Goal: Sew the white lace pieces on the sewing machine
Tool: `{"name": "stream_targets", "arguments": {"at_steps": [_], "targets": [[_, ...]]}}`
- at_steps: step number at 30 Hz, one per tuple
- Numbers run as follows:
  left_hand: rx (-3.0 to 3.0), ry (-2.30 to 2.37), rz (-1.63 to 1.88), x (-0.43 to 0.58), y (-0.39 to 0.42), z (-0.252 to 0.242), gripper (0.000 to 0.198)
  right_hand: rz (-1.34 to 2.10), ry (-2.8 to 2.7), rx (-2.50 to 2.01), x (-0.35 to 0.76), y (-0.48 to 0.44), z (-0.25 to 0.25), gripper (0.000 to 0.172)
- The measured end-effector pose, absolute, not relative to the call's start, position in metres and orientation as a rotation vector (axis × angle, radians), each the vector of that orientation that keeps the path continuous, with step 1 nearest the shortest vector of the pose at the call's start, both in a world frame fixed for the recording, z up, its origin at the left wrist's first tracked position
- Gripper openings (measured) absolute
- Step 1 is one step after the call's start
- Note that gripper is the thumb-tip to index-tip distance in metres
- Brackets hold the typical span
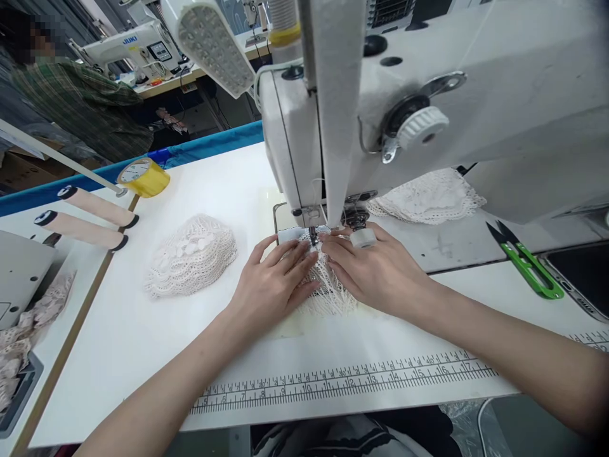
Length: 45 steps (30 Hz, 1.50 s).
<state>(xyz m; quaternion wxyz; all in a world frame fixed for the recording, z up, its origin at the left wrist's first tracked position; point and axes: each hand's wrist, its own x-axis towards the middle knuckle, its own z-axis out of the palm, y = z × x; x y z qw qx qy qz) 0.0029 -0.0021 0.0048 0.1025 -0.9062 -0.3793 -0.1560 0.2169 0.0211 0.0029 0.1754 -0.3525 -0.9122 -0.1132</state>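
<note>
Under the needle and presser foot (313, 235) of a white sewing machine (295, 152) lies a piece of white lace (333, 295) with a loose, fringed lower edge. My left hand (271, 276) rests on the lace from the left, fingers stretched toward the presser foot. From the right, my right hand (375, 266) lies on the same piece, its fingers extended close to the needle and partly behind a white round machine part (362, 238). Both hands press the lace down flat; some fingertips are hidden. A heap of white lace (193, 257) sits left of my left hand.
More lace pieces (428, 197) lie behind the needle area, at right. Green-handled thread snips (528, 263) and a phone (583, 276) are at right. Yellow tape (145, 178) and thread spools (80, 230) stand left. A printed ruler (342, 384) runs along the front edge. A person (80, 105) sits beyond.
</note>
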Motion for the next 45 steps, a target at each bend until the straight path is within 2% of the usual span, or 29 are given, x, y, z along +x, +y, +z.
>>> {"name": "stream_targets", "arguments": {"at_steps": [12,19,24,25,27,28,29,31,36,45], "targets": [[-2.664,-1.132,-0.482,0.004,-0.001,0.004,0.035,-0.302,-2.570,-0.956,0.219,0.023,0.001,0.019],[-2.739,-0.894,-0.511,0.004,-0.007,0.009,0.049,-0.296,-2.491,-0.796,0.221,0.022,0.002,0.022],[-2.747,-0.738,-0.528,0.005,-0.011,0.008,0.012,-0.169,-2.472,-0.673,0.227,0.020,0.006,0.018],[-2.737,-0.781,-0.547,0.006,-0.011,0.006,0.011,-0.111,-2.473,-0.661,0.229,0.020,0.007,0.025],[-2.745,-0.926,-0.649,0.006,-0.012,0.004,0.012,-0.007,-2.482,-0.660,0.231,0.020,0.007,0.048],[-2.753,-1.006,-0.717,0.007,-0.013,0.003,0.012,0.010,-2.490,-0.669,0.231,0.020,0.007,0.053],[-2.758,-1.064,-0.775,0.007,-0.013,0.002,0.010,-0.003,-2.501,-0.678,0.231,0.021,0.006,0.047],[-2.756,-1.093,-0.806,0.008,-0.014,0.001,0.011,-0.098,-2.512,-0.673,0.230,0.021,0.005,0.022],[-2.706,-1.072,-0.523,0.010,-0.015,0.001,0.042,-0.300,-2.483,-0.606,0.226,0.020,0.006,0.030],[-2.627,-1.003,-0.406,0.010,-0.018,0.002,0.036,-0.333,-2.494,-0.589,0.225,0.018,0.009,0.030]]}}
